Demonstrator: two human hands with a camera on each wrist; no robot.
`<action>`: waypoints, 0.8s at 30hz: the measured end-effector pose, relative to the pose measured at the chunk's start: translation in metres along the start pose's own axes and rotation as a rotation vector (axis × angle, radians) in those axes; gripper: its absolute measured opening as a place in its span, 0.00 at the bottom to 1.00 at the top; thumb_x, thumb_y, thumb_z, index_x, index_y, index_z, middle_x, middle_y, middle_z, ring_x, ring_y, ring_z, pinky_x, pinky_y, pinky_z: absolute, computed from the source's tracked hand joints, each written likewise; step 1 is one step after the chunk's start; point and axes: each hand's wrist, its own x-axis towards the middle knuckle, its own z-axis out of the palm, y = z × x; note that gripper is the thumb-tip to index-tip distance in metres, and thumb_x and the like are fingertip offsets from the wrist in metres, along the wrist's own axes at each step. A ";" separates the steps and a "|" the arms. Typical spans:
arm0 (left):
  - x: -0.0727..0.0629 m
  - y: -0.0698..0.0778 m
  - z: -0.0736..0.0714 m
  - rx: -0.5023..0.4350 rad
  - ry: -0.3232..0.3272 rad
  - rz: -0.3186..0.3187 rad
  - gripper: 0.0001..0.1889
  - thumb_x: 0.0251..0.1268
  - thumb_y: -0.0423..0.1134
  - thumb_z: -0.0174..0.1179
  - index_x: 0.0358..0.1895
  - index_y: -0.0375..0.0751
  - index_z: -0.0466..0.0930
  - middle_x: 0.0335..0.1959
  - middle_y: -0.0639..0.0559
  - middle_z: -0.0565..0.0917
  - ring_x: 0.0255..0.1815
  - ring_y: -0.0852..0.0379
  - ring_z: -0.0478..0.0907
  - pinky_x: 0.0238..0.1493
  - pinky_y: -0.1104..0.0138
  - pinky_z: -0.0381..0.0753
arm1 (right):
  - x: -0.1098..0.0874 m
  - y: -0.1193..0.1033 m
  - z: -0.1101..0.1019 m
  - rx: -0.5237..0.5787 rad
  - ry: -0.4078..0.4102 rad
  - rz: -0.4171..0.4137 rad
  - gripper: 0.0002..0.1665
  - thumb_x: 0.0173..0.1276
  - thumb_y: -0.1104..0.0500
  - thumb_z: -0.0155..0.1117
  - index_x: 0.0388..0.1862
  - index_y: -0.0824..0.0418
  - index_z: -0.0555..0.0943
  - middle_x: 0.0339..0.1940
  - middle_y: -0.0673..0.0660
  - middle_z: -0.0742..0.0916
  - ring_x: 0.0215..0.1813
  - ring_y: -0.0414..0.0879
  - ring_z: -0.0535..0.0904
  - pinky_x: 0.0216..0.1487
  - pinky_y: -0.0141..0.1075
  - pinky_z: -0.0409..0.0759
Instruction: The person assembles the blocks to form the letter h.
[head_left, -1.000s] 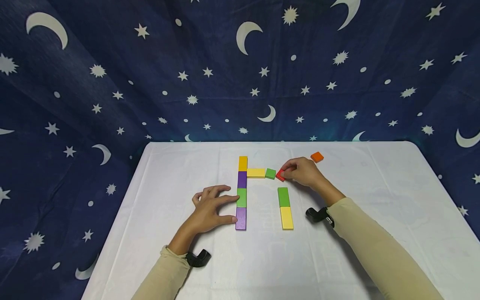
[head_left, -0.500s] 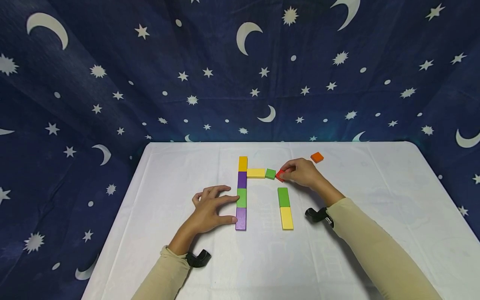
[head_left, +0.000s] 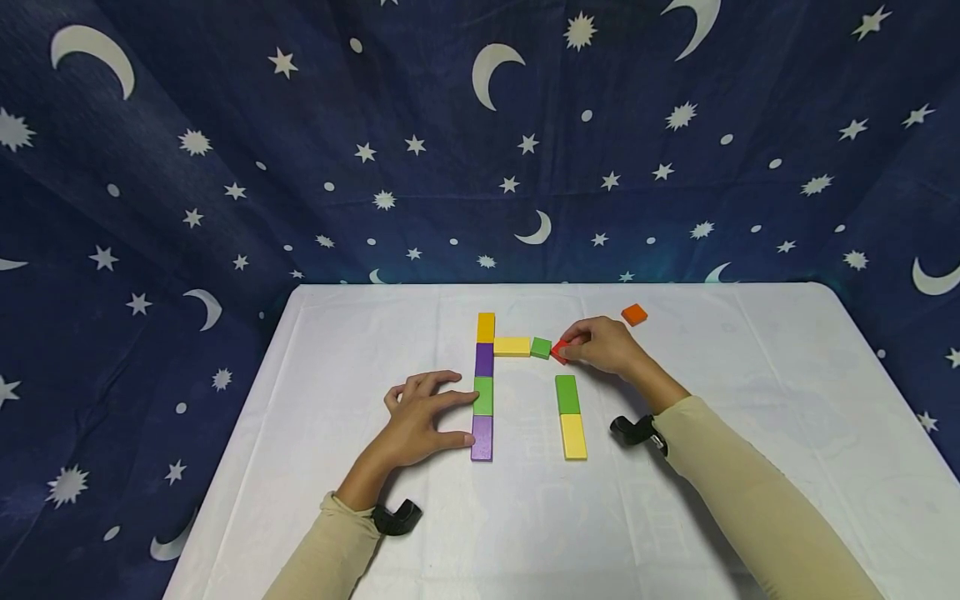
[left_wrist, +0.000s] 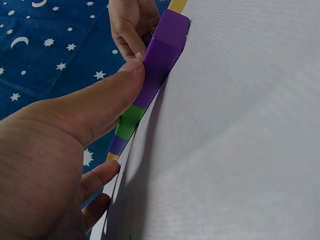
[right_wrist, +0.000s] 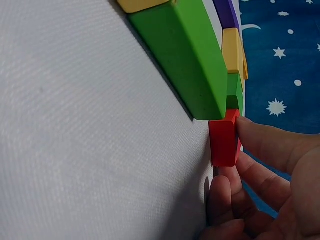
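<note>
My left hand (head_left: 415,425) lies beside a column of blocks, fingers spread. Its index fingertip touches the light green block (head_left: 483,396) and its thumb touches the lilac block (head_left: 482,438). Above these, the column continues with a dark purple block (head_left: 484,360) and an orange-yellow block (head_left: 486,327). My right hand (head_left: 603,343) pinches a small red block (right_wrist: 223,142), its corner turned toward a small green block (head_left: 541,347). That green block sits at the end of a pale yellow block (head_left: 512,347), which runs out from the column.
Nearer me on the right, a green block (head_left: 567,394) and a yellow block (head_left: 573,437) stand end to end. An orange square block (head_left: 634,314) lies beyond my right hand. A white cloth (head_left: 337,350) covers the table; a starry curtain (head_left: 450,108) hangs behind.
My right fingers shift very slightly on the red block. The left hand and the other blocks stay where they were.
</note>
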 end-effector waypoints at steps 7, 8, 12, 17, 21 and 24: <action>0.000 0.000 0.000 0.005 -0.002 -0.003 0.33 0.50 0.63 0.75 0.64 0.68 0.82 0.72 0.54 0.72 0.73 0.47 0.62 0.63 0.36 0.43 | 0.001 0.001 0.001 -0.004 -0.006 0.015 0.15 0.64 0.54 0.74 0.47 0.60 0.88 0.33 0.54 0.84 0.39 0.49 0.75 0.40 0.37 0.71; 0.000 0.000 0.000 0.005 -0.003 -0.003 0.33 0.50 0.63 0.75 0.64 0.68 0.82 0.72 0.54 0.72 0.73 0.47 0.62 0.63 0.36 0.43 | 0.000 0.001 0.001 -0.005 -0.007 0.017 0.15 0.64 0.54 0.74 0.47 0.60 0.88 0.34 0.54 0.84 0.40 0.49 0.75 0.40 0.37 0.71; 0.000 0.000 0.000 0.007 -0.005 -0.002 0.33 0.50 0.63 0.75 0.64 0.67 0.82 0.72 0.54 0.72 0.73 0.47 0.62 0.63 0.36 0.43 | 0.000 0.001 0.001 -0.012 -0.013 0.008 0.15 0.64 0.54 0.74 0.47 0.59 0.88 0.35 0.54 0.86 0.40 0.49 0.76 0.41 0.37 0.72; 0.000 0.000 0.000 0.008 -0.006 -0.001 0.33 0.50 0.63 0.75 0.64 0.68 0.82 0.72 0.54 0.72 0.73 0.47 0.62 0.63 0.36 0.43 | -0.001 0.001 0.000 -0.009 -0.016 -0.001 0.15 0.64 0.54 0.74 0.47 0.60 0.88 0.35 0.54 0.86 0.40 0.49 0.76 0.40 0.37 0.71; 0.000 0.000 0.000 0.004 -0.009 -0.005 0.33 0.50 0.63 0.75 0.64 0.67 0.81 0.72 0.54 0.72 0.73 0.47 0.62 0.63 0.36 0.43 | -0.001 0.001 0.000 -0.007 -0.019 0.001 0.15 0.64 0.54 0.74 0.47 0.59 0.88 0.34 0.54 0.85 0.40 0.49 0.76 0.40 0.36 0.71; 0.000 0.000 0.000 0.002 -0.008 -0.007 0.33 0.50 0.63 0.75 0.64 0.67 0.81 0.72 0.53 0.72 0.73 0.47 0.62 0.64 0.36 0.43 | -0.001 0.001 -0.001 -0.008 -0.022 0.000 0.15 0.64 0.54 0.74 0.47 0.59 0.88 0.34 0.54 0.85 0.40 0.48 0.76 0.40 0.36 0.72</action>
